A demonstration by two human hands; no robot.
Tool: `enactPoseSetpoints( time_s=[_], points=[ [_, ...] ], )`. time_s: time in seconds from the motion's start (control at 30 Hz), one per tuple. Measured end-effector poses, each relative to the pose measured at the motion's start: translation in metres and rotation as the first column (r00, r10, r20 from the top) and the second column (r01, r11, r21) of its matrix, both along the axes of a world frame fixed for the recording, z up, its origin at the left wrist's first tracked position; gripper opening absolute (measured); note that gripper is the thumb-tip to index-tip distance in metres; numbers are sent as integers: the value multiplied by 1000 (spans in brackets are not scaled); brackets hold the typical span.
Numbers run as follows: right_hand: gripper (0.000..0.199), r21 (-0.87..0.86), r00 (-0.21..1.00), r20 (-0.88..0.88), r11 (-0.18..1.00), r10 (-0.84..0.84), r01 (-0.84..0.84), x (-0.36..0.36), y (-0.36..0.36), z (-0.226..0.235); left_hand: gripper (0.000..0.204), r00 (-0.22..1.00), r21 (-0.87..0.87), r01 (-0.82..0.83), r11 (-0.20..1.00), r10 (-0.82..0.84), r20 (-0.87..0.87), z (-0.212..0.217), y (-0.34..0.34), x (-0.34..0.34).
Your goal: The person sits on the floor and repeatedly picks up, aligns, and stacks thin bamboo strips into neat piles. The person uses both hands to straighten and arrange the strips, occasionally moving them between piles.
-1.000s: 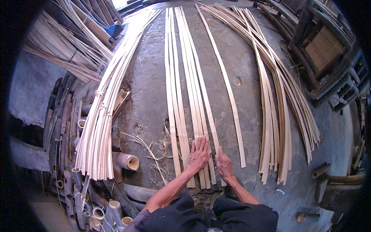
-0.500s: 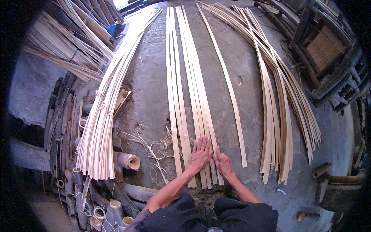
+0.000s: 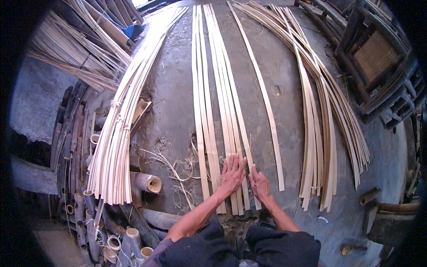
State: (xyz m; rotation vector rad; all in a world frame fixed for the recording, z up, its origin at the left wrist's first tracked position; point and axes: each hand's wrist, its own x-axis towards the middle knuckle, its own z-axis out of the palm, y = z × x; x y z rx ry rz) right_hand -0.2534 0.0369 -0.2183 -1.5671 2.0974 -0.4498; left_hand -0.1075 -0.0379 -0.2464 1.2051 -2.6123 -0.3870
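Observation:
Long, flat, pale bamboo strips (image 3: pixel 229 107) lie side by side on the floor in front of me. My left hand (image 3: pixel 232 174) rests flat across their near part, palm down, fingers stretched out. Just right of it, my right hand (image 3: pixel 259 183) is on the outermost bamboo strip (image 3: pixel 242 133) of this group, index finger pointing ahead and the other fingers curled at the strip's edge. That strip stands slightly apart from its neighbours at the near end. Left of my hands, a narrower group of strips (image 3: pixel 203 111) lies alongside.
A single strip (image 3: pixel 269 111) lies farther right, before a crossed pile of strips (image 3: pixel 318 111). On the left are a tied bundle (image 3: pixel 118 147), bamboo tubes (image 3: pixel 149 183) and thin curled shavings (image 3: pixel 173 171). A dark wooden chair frame (image 3: pixel 378 58) stands at the far right.
My right hand has shifted slightly right, and the outermost strip's near end has moved right with it, widening the gap. My left hand stays on the strips.

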Motion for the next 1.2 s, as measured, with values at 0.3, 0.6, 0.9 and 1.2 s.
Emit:
enactPoseSetpoints(
  time_s=[0.3, 0.6, 0.9, 1.2],
  points=[
    [53, 42, 999, -48, 999, -21, 23, 8, 4, 7, 64, 1000, 34, -7, 999, 7, -8, -9, 5, -4],
    [52, -369, 971, 241, 924, -8, 99, 13, 4, 17, 62, 999, 58, -38, 998, 40, -34, -1, -2, 3],
    [52, -308, 907, 420, 943, 16, 126, 46, -5, 32, 51, 568, 694, -137, 707, 630, -530, 34, -35, -8],
    [58, -185, 873, 487, 978, 2, 101, 76, -2, 22, 35, 478, 799, 129, 587, 670, -569, 34, -41, 12]
  ],
)
